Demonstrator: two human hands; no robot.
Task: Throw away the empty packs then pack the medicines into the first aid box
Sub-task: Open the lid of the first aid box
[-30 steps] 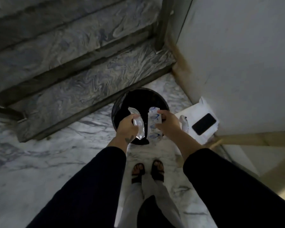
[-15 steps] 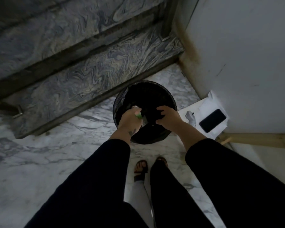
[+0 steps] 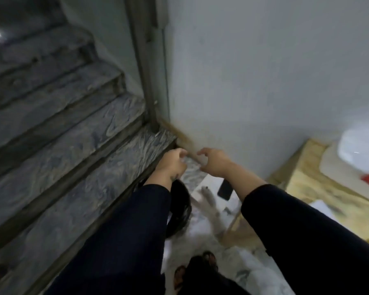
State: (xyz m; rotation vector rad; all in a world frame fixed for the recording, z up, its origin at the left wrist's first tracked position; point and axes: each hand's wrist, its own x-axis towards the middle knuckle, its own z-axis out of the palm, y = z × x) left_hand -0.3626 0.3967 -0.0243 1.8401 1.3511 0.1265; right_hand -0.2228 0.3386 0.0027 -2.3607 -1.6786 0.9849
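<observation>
While the medicines and first aid box cannot be made out with certainty, a white heap with red marks lies far right on a pale wooden surface; whether it holds them cannot be told through the blur.

Bin: black, round, on the floor at centre, mostly hidden under the left sleeve. No packs visible in or above it.

Right hand: nearer the wooden surface, which lies to its right and slightly near. Raised, palm down, fingers curled loosely apart, holding nothing.

Left hand: just left of the right hand, apart from it, above the bin's far edge. Fingers bent, half open, nothing seen in it.

Phone: dark, flat on white paper between bin and wooden surface.

Stairs: marbled, left. Wall: pale, far right.

Judgement: discarding looks done; the next move calls for a turn rightward.
</observation>
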